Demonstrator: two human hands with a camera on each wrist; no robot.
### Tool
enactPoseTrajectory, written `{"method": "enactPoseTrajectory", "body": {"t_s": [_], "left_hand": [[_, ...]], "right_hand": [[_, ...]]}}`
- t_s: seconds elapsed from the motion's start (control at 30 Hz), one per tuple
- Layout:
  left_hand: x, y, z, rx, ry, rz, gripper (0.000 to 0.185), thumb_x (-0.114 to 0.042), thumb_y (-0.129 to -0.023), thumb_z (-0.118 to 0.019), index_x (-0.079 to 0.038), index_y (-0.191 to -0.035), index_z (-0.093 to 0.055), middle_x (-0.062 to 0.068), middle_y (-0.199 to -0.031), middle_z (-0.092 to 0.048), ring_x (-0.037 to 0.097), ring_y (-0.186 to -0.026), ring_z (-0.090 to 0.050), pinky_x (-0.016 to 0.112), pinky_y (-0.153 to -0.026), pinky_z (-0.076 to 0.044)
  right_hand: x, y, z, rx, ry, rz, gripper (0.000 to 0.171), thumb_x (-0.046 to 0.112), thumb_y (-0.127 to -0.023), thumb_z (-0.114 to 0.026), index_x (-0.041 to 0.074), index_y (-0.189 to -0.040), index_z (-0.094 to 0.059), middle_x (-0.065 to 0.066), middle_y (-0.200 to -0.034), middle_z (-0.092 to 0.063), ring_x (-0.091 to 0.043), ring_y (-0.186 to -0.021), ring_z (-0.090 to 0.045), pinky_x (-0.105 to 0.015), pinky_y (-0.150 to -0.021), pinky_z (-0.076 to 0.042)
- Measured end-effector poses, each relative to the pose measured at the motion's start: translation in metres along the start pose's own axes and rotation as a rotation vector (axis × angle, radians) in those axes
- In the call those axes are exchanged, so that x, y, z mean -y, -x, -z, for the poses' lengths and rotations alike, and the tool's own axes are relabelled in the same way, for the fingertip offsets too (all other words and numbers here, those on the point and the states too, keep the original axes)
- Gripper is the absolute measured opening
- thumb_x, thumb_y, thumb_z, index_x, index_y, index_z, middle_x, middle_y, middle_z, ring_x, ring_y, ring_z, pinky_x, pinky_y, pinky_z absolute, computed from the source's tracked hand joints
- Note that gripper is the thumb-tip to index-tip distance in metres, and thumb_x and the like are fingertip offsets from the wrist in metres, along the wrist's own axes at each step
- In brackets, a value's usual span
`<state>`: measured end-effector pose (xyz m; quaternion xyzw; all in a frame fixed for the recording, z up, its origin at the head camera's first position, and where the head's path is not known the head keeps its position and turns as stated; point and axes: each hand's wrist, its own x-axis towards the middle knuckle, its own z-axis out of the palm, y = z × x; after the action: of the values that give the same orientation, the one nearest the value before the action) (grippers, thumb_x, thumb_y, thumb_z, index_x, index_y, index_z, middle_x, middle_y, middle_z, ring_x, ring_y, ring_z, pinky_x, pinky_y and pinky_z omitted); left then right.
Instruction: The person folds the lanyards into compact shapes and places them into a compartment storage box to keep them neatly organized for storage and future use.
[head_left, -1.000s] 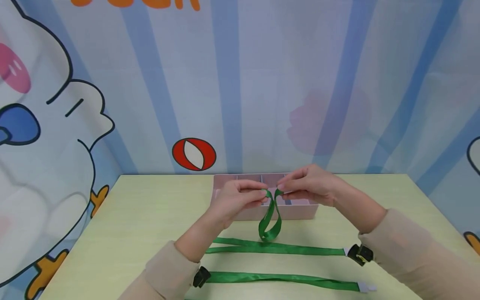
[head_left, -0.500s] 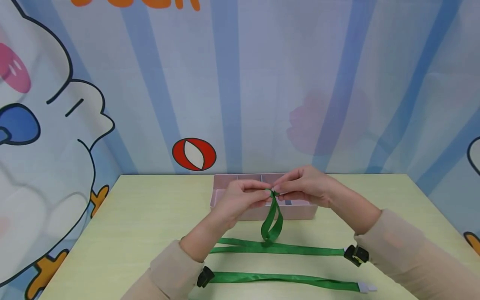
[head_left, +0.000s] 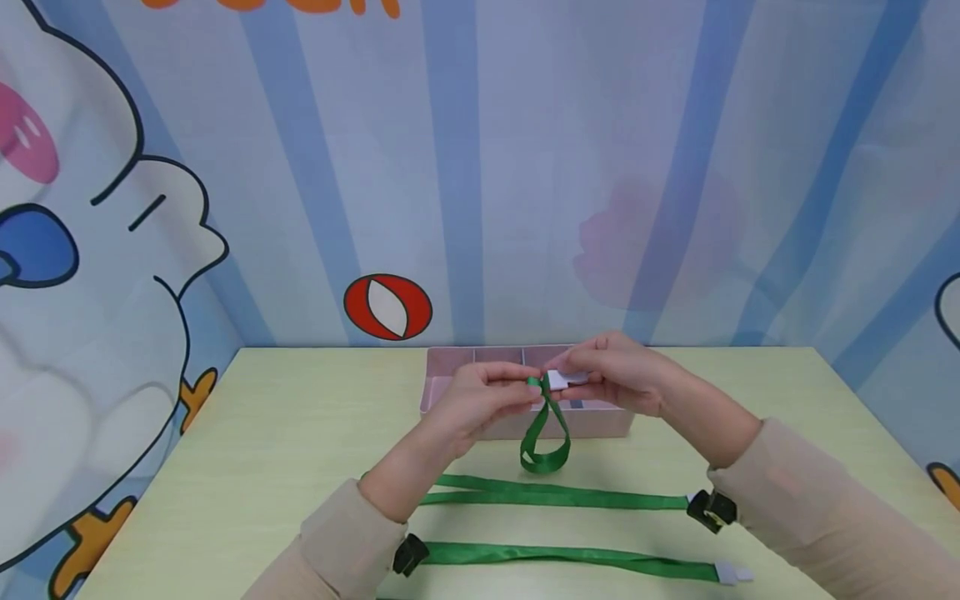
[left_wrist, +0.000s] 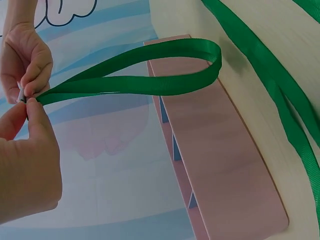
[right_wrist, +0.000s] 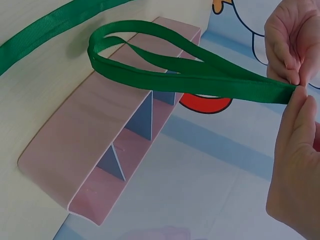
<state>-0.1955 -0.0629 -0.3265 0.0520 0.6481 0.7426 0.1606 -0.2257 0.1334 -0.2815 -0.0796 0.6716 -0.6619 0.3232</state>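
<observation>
A folded green lanyard point(head_left: 546, 463) hangs in a loop between both hands, above the front of a pink divided box point(head_left: 592, 423). My left hand point(head_left: 476, 404) pinches the gathered strap near its top. On the other side, my right hand point(head_left: 618, 375) holds the white clip point(head_left: 557, 381) at the lanyard's end between thumb and fingers. The fingertips of both hands nearly meet there. In the left wrist view the loop point(left_wrist: 185, 84) stretches away from the pinched ends; the clip is mostly covered by fingers in both wrist views.
Two more green lanyards lie across the table in front, a farther lanyard point(head_left: 570, 497) and a nearer lanyard point(head_left: 585, 557) with a white clip point(head_left: 731, 573). Blue-grey dividers point(right_wrist: 142, 117) split the box. Behind the table hangs a striped printed backdrop point(head_left: 525, 167).
My right hand moved left to bring the strap ends together, and the white clip has come into view in its fingers. The hanging loop has narrowed at its top.
</observation>
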Motion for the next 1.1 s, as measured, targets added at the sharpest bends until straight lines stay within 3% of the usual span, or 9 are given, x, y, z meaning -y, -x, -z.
{"method": "enactPoseTrajectory", "body": {"t_s": [0.17, 0.37, 0.53, 0.7, 0.9, 1.0, 1.1], "left_hand": [[0.002, -0.002, 0.0, -0.02, -0.067, 0.028, 0.029, -0.002, -0.084, -0.067, 0.002, -0.112, -0.064, 0.011, -0.105, -0.065, 0.016, -0.09, -0.063, 0.034, -0.09, -0.049], [0.003, -0.002, -0.004, -0.072, -0.192, -0.028, 0.027, -0.004, -0.079, -0.073, 0.0, -0.106, -0.068, 0.007, -0.094, -0.068, 0.017, -0.089, -0.062, 0.032, -0.086, -0.05], [0.003, -0.001, -0.005, -0.062, -0.2, -0.043, 0.025, -0.006, -0.081, -0.072, -0.001, -0.105, -0.068, 0.007, -0.095, -0.069, 0.016, -0.09, -0.062, 0.035, -0.088, -0.049], [0.004, -0.001, -0.004, -0.037, -0.133, -0.043, 0.03, -0.012, -0.085, -0.068, 0.002, -0.111, -0.065, 0.009, -0.102, -0.066, 0.014, -0.088, -0.063, 0.034, -0.088, -0.05], [0.001, 0.001, -0.005, -0.039, -0.048, -0.037, 0.03, -0.01, -0.089, -0.063, 0.005, -0.114, -0.062, 0.011, -0.1, -0.065, 0.013, -0.082, -0.065, 0.029, -0.083, -0.052], [-0.001, 0.002, -0.005, -0.044, -0.022, -0.044, 0.028, -0.008, -0.09, -0.061, 0.006, -0.114, -0.06, 0.01, -0.095, -0.064, 0.012, -0.08, -0.065, 0.028, -0.082, -0.053], [-0.004, 0.002, -0.005, -0.056, -0.008, -0.052, 0.027, -0.008, -0.09, -0.061, 0.006, -0.114, -0.06, 0.009, -0.092, -0.064, 0.01, -0.077, -0.064, 0.027, -0.081, -0.053]], "right_hand": [[0.0, 0.0, 0.001, 0.034, -0.022, -0.017, 0.04, 0.002, -0.094, -0.042, -0.02, -0.128, -0.039, -0.015, -0.096, -0.064, -0.017, -0.082, -0.068, -0.025, -0.077, -0.053], [0.002, 0.0, 0.002, 0.067, -0.026, -0.022, 0.042, 0.003, -0.096, -0.034, -0.019, -0.132, -0.034, -0.011, -0.084, -0.069, -0.014, -0.074, -0.068, -0.023, -0.07, -0.055], [0.003, -0.001, 0.001, 0.086, -0.046, -0.027, 0.042, 0.003, -0.097, -0.029, -0.019, -0.133, -0.031, -0.01, -0.081, -0.069, -0.014, -0.073, -0.069, -0.024, -0.071, -0.055], [0.003, -0.002, 0.001, 0.1, -0.067, -0.026, 0.042, 0.004, -0.098, -0.029, -0.017, -0.135, -0.031, -0.011, -0.082, -0.069, -0.015, -0.074, -0.069, -0.024, -0.072, -0.054], [-0.005, -0.006, 0.001, 0.049, 0.071, 0.073, 0.036, 0.005, -0.095, -0.044, -0.013, -0.126, -0.047, -0.007, -0.077, -0.066, -0.013, -0.067, -0.065, -0.026, -0.069, -0.055], [-0.014, -0.009, 0.002, -0.025, 0.189, 0.164, 0.028, 0.012, -0.092, -0.057, -0.006, -0.114, -0.057, -0.005, -0.074, -0.062, -0.015, -0.064, -0.06, -0.028, -0.066, -0.055], [-0.027, -0.011, 0.004, -0.08, 0.29, 0.263, 0.025, 0.019, -0.087, -0.066, 0.0, -0.101, -0.058, -0.005, -0.075, -0.058, -0.016, -0.064, -0.055, -0.03, -0.063, -0.052]]}}
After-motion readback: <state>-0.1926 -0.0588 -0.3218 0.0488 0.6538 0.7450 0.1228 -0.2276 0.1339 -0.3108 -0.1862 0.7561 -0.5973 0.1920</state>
